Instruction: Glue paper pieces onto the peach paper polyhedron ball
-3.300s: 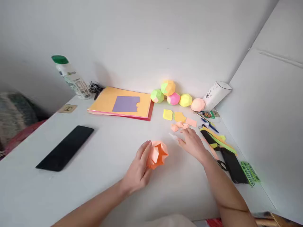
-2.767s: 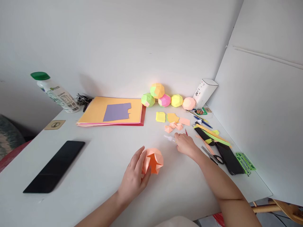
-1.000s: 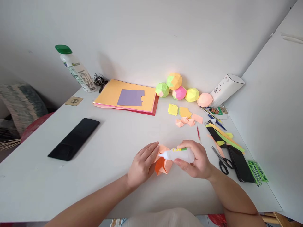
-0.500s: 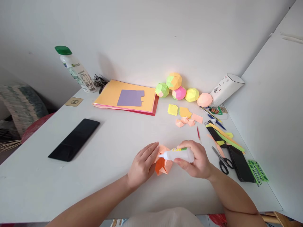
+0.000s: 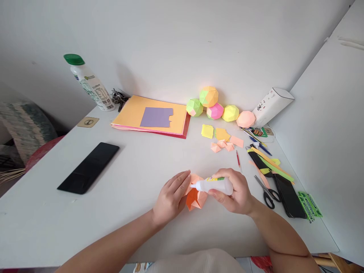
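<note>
An orange folded paper ball (image 5: 195, 197) rests on the white table (image 5: 136, 212) close to me. My left hand (image 5: 170, 197) cups its left side with curled fingers. My right hand (image 5: 237, 191) is closed round a small white glue bottle (image 5: 214, 185), held sideways. The bottle's nozzle points left and touches the top of the paper ball. Small folded peach pieces (image 5: 222, 145) and yellow paper squares (image 5: 214, 132) lie further back.
Finished paper balls (image 5: 216, 108) line the wall beside a white box (image 5: 271, 106). A stack of coloured paper (image 5: 150, 119), a bottle with a green cap (image 5: 89, 85) and a black phone (image 5: 89, 167) sit left. Scissors (image 5: 265, 191), pens and paper strips lie right.
My right hand reached to the table, picked up the glue bottle and brought its nozzle to the paper ball. In the last second both hands have stayed nearly still.
</note>
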### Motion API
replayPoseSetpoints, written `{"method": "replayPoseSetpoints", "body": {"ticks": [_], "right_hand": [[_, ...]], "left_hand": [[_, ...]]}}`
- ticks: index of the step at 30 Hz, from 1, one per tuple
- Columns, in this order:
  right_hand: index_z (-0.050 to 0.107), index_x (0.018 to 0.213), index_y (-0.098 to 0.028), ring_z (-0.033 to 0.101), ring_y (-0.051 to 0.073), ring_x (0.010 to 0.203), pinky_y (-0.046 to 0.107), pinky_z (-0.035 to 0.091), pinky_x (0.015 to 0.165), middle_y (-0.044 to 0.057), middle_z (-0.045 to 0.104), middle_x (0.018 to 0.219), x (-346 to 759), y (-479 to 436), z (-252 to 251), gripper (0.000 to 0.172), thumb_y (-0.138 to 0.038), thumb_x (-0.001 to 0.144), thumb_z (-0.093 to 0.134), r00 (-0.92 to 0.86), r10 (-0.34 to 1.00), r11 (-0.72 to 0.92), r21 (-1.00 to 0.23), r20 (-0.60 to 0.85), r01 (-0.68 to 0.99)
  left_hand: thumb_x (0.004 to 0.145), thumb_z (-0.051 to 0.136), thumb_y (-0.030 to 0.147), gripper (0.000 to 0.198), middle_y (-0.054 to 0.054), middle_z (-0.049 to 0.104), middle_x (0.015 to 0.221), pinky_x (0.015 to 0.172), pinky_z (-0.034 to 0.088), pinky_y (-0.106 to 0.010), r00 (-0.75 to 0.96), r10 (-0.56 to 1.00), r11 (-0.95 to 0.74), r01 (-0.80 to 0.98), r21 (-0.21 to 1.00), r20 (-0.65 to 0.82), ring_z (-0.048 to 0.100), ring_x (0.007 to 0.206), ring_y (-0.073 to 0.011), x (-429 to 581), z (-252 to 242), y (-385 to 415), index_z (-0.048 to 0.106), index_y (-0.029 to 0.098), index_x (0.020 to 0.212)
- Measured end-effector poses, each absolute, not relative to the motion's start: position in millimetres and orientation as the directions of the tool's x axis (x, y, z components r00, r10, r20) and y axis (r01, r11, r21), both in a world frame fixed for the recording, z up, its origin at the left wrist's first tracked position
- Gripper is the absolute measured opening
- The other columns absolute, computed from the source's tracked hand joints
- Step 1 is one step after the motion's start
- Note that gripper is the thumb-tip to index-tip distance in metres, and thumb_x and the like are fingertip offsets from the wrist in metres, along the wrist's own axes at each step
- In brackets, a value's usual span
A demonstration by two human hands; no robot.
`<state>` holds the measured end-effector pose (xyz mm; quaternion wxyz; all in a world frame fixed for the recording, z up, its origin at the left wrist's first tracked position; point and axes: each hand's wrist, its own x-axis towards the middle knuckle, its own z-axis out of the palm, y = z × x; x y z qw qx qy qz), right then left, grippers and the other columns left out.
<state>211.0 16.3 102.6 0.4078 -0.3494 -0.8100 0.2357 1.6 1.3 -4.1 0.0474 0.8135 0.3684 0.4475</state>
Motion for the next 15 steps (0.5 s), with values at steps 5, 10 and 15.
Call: {"method": "replayPoseSetpoints", "body": {"ticks": [5,10,15], "right_hand": [[0.051,0.098,-0.024,0.053,0.012,0.051,0.024,0.043,0.047,-0.002,0.061,0.069,208.8,15.2,104.7,0.017,-0.030,0.087,0.062,-0.439,0.747,0.653,-0.676,0.500,0.342],[0.051,0.097,-0.024,0.053,0.012,0.049,0.026,0.044,0.049,-0.004,0.059,0.064,207.9,12.6,106.7,0.015,-0.031,0.088,0.061,-0.470,0.732,0.661,-0.682,0.494,0.313],[0.051,0.098,-0.024,0.056,0.013,0.053,0.026,0.046,0.051,-0.002,0.063,0.070,210.0,13.9,104.4,0.017,-0.030,0.086,0.062,-0.451,0.746,0.651,-0.677,0.490,0.343]], "left_hand": [[0.091,0.040,0.003,0.059,-0.016,0.064,0.125,0.086,0.060,-0.043,0.325,0.636,-0.728,0.555,0.403,0.700,0.063,0.114,-0.0273,1.6,-4.1,1.3,0.034,0.022,0.147],[0.093,0.039,0.004,0.059,-0.015,0.064,0.126,0.085,0.061,-0.044,0.321,0.638,-0.725,0.556,0.405,0.700,0.063,0.114,-0.0267,1.5,-4.7,1.7,0.032,0.024,0.148],[0.092,0.040,0.003,0.061,-0.016,0.064,0.125,0.087,0.060,-0.043,0.321,0.633,-0.729,0.555,0.401,0.704,0.062,0.115,-0.0264,1.7,-5.7,1.6,0.031,0.023,0.149]]}}
